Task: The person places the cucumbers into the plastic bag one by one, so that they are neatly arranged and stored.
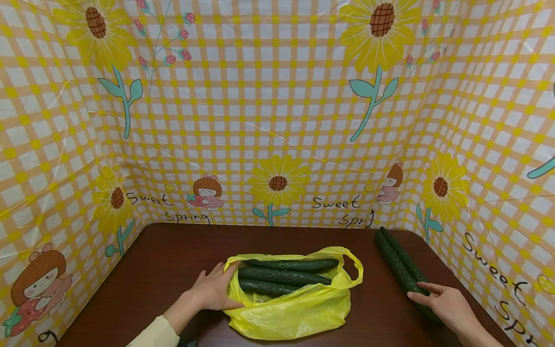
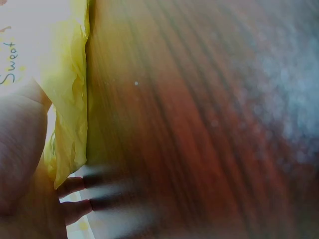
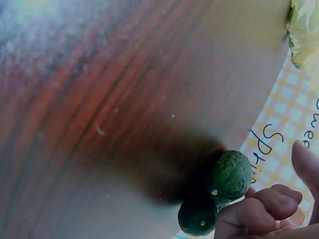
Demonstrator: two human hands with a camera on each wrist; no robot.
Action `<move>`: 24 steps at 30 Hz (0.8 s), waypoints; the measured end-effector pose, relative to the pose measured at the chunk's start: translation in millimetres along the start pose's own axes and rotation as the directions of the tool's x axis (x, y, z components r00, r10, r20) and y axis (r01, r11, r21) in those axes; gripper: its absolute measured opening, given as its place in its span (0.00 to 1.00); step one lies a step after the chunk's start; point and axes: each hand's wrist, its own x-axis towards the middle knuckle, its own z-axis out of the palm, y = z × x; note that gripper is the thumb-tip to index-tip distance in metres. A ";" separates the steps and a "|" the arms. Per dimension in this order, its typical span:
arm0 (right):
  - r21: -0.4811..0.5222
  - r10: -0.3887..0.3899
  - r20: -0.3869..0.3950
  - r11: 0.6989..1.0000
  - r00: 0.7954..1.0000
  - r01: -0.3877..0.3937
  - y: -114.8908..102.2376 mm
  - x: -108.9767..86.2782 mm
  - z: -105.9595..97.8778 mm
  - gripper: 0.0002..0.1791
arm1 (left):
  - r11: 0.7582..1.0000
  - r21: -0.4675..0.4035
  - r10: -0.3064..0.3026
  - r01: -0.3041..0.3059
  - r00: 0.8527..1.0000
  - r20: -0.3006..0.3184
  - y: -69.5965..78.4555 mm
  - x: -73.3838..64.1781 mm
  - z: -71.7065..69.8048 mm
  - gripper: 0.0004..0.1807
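A yellow plastic bag [image 1: 288, 315] lies with its mouth facing up, and several dark green cucumbers [image 1: 282, 276] show inside. My left hand [image 1: 212, 289] rests against the bag's left end, its fingers spread and its thumb along the front of the rim. The left wrist view has yellow plastic [image 2: 67, 99] beside the palm, with two fingertips beyond it. To the right, two more cucumbers [image 1: 396, 260] lie side by side. My right hand [image 1: 446, 303] is over their near part. Seen from the right wrist, loosely bent fingers are at the side of the cucumber [image 3: 232, 174], with the thumb standing apart.
The brown table [image 1: 186, 246] is enclosed on the left, back and right by a checked cloth [image 1: 269, 130] with sunflowers. A loop handle [image 1: 359, 270] of the bag sticks out towards the two cucumbers on the right. Near the front left edge shows a small dark object [image 1: 189, 343].
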 end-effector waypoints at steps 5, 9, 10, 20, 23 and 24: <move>-0.072 0.029 0.020 0.997 0.999 -0.028 5.9 4.0 -1.6 0.26 | 1.000 -0.019 -0.001 0.001 1.000 -0.010 0.9 0.0 0.1 0.63; -0.103 0.066 0.004 0.993 0.998 -0.065 6.2 6.7 -3.2 0.37 | 1.000 -0.030 -0.006 0.005 1.000 -0.010 0.6 0.2 -0.6 0.64; -0.111 0.071 -0.003 0.991 0.997 -0.071 5.9 7.4 -3.4 0.42 | 0.999 -0.031 -0.007 0.007 1.000 -0.010 0.6 0.3 -0.8 0.64; -0.143 0.091 -0.041 0.985 0.995 -0.096 8.6 10.3 0.0 0.47 | 0.999 -0.036 -0.011 0.011 1.000 0.000 -0.5 6.1 0.4 0.66; -0.098 0.098 -0.047 0.990 0.994 -0.103 7.7 11.6 1.7 0.44 | 0.999 -0.038 -0.012 0.012 1.000 -0.006 0.4 6.1 -0.9 0.66; -0.088 0.096 -0.047 0.991 0.994 -0.100 7.1 12.3 2.5 0.43 | 0.999 -0.035 -0.013 0.013 1.000 -0.008 0.6 6.1 -1.3 0.67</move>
